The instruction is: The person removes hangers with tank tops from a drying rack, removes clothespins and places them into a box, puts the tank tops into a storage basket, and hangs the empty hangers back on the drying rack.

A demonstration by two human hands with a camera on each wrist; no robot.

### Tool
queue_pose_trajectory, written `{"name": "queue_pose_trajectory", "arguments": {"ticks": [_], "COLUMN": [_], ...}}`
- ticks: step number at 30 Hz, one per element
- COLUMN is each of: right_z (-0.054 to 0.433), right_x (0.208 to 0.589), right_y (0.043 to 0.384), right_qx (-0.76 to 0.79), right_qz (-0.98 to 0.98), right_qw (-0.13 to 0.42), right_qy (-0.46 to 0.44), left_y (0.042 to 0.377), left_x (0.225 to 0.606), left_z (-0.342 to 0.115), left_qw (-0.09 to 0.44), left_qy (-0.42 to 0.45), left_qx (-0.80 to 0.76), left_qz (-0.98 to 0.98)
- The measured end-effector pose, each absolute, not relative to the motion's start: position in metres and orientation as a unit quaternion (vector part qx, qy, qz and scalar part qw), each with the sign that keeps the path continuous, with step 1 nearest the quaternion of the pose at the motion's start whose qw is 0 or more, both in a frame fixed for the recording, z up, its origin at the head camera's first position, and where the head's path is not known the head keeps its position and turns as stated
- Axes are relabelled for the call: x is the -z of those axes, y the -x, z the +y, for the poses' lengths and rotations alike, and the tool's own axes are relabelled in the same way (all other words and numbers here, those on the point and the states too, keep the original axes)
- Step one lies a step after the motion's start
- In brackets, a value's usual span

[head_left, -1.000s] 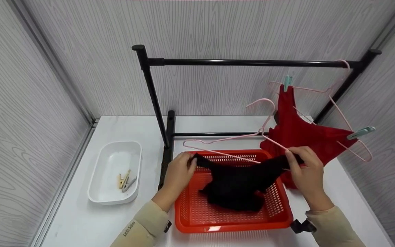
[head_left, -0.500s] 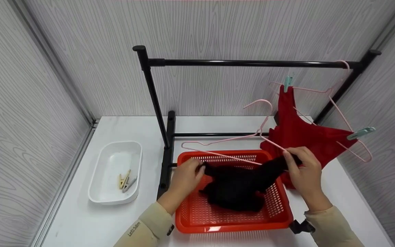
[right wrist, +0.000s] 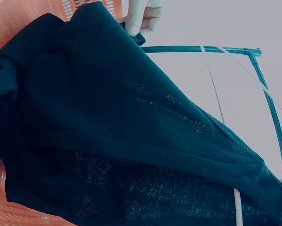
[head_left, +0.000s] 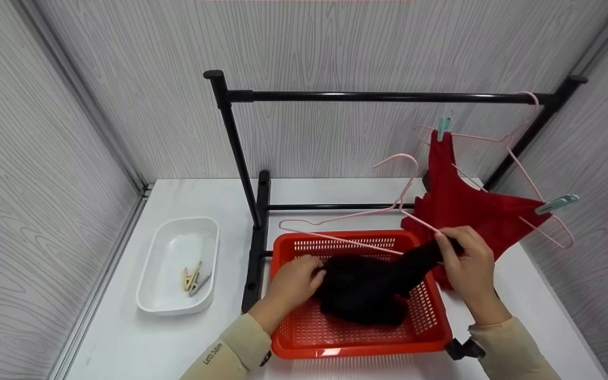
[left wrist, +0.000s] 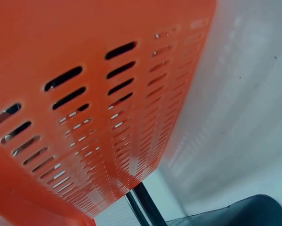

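A black tank top (head_left: 362,290) lies bunched in the red basket (head_left: 359,351), one strap drawn up to the right. My right hand (head_left: 470,266) pinches that strap together with the end of a pink hanger (head_left: 346,241), which tilts over the basket's back rim with its hook upward. At the bunch's left side, my left hand (head_left: 297,279) pinches the fabric, low over the basket. The right wrist view has the dark cloth (right wrist: 131,122) stretched wide, with left-hand fingers gripping its edge at the top. Only basket wall and table show in the left wrist view.
A red tank top (head_left: 462,211) hangs from another pink hanger by teal clothespins (head_left: 556,205) at the right end of the black rack (head_left: 388,97). To the left stands a white tray (head_left: 169,237) with several clothespins (head_left: 192,278). Wood-grain panels close in the back and sides.
My left hand has moved down and right, bringing its side of the black tank top lower into the basket, so the cloth slackens. My right hand and the hanger shifted slightly left.
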State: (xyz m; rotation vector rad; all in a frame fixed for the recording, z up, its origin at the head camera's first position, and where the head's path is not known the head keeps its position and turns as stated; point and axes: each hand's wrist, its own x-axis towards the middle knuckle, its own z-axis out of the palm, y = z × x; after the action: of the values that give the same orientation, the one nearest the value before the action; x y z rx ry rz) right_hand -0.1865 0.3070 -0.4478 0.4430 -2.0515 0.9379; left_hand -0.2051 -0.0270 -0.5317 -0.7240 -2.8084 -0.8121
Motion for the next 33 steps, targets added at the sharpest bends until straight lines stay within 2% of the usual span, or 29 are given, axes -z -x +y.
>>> {"name": "queue_pose_trajectory", "arguments": {"ticks": [12,19,33], "right_z": [0.308,0.308,0.309], "right_x": [0.448,0.448,0.449], "right_y": [0.186,0.185,0.187], "right_qx": [-0.362,-0.364,-0.368], "right_qz": [-0.822,-0.822,-0.816], "right_qw": [0.405,0.403,0.407], "right_qy": [-0.172,-0.174,-0.181], "left_y": [0.200,0.198,0.197], "left_x": [0.536,0.535,0.509], "left_z": [-0.024,-0.029,-0.030], "left_qw": [0.027,0.028,0.107], "left_qy": [0.253,0.239,0.230], "left_qx": [0.256,0.253,0.241], "left_qz": [-0.933,-0.937,-0.937]}}
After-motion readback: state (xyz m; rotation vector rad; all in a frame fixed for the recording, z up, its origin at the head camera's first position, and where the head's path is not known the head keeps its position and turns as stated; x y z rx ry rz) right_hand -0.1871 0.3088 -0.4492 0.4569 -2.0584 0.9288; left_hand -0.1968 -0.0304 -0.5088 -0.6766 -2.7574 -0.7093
